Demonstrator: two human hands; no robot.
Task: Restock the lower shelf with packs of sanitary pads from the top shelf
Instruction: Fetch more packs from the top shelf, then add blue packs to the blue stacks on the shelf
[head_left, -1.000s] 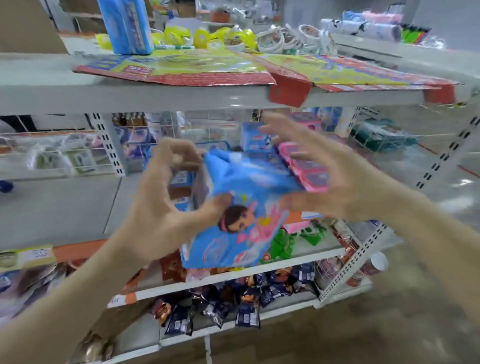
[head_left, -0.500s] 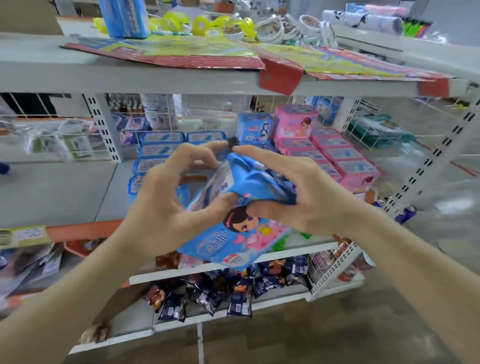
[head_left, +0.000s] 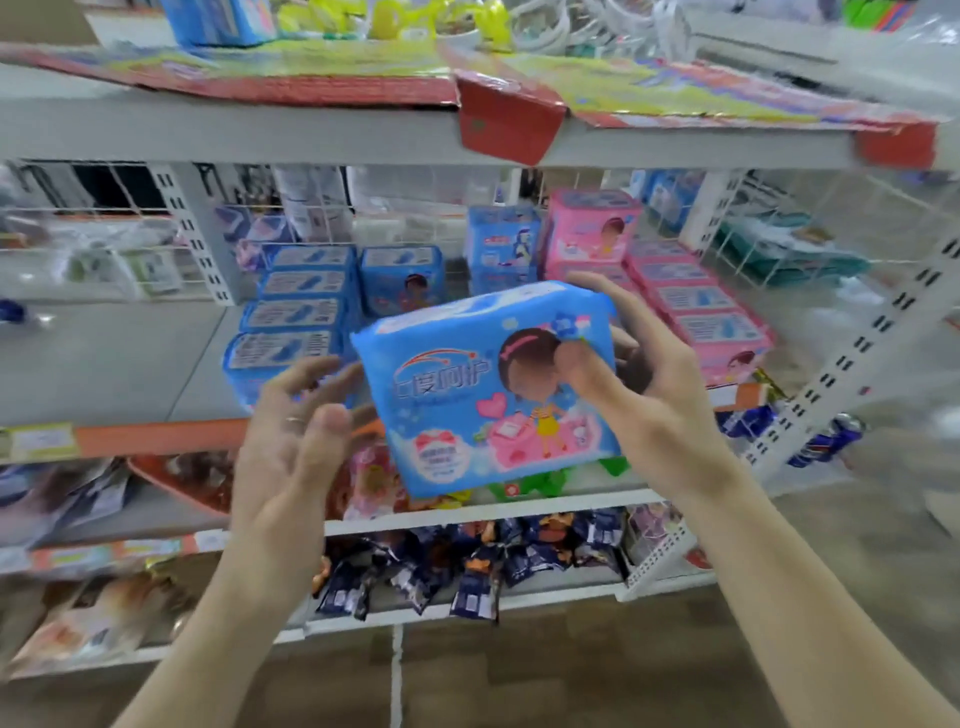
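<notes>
Right hand (head_left: 639, 395) gripping the blue pad pack (head_left: 488, 384), open left hand (head_left: 296, 441) just beside its left edge.

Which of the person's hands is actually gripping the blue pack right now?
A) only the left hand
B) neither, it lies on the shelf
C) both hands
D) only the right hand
D: the right hand clasps the blue pack, thumb on its printed front and fingers behind, while the left hand hovers open beside the pack's left edge without closing on it.
</notes>
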